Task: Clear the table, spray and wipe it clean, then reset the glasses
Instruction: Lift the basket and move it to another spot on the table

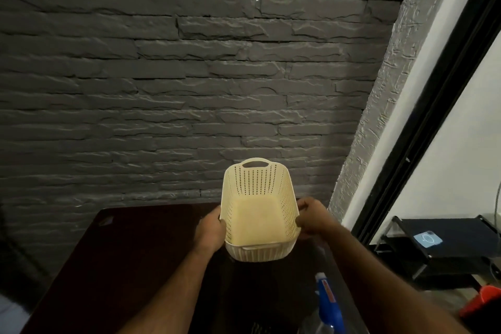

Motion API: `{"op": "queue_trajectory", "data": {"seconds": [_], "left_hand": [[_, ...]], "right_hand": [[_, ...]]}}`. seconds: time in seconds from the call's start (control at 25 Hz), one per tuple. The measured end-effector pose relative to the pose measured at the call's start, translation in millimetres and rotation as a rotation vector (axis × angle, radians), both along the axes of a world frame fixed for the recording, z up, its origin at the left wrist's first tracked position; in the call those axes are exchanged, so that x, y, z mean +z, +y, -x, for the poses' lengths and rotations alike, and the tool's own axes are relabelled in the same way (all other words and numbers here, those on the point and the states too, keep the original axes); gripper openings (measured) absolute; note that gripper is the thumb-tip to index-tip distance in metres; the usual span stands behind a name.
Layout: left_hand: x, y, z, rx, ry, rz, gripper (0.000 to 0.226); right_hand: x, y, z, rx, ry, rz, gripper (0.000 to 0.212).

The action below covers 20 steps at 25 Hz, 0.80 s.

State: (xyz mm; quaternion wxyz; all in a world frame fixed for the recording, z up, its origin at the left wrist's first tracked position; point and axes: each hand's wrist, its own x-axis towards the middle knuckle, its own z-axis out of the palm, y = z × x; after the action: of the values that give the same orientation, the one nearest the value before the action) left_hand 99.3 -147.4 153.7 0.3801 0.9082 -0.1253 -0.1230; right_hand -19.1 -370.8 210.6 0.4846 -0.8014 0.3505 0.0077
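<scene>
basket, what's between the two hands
In the head view only the cream perforated basket lies between them: the left hand grips its left wall and the right hand its right wall. The basket looks empty inside.

A home room: grey stone-clad wall [189, 89], dark table [122, 266], low shelf [447, 249].

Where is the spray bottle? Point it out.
In the head view, the spray bottle stands low and right on the dark table, under the right forearm, nearer the person than the cream basket.
</scene>
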Motion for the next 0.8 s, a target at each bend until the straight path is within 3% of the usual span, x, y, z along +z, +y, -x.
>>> {"op": "queue_trajectory", "data": {"seconds": [0.36, 0.8], "left_hand": [[19, 145, -103, 0.022, -0.013, -0.017, 0.037], [-31, 317, -203, 0.127, 0.041, -0.061, 0.050]], "right_hand": [[-13, 136, -114, -0.016, 0.013, -0.063, 0.040], [-90, 292, -238, 0.160, 0.067, -0.063, 0.032]]}}
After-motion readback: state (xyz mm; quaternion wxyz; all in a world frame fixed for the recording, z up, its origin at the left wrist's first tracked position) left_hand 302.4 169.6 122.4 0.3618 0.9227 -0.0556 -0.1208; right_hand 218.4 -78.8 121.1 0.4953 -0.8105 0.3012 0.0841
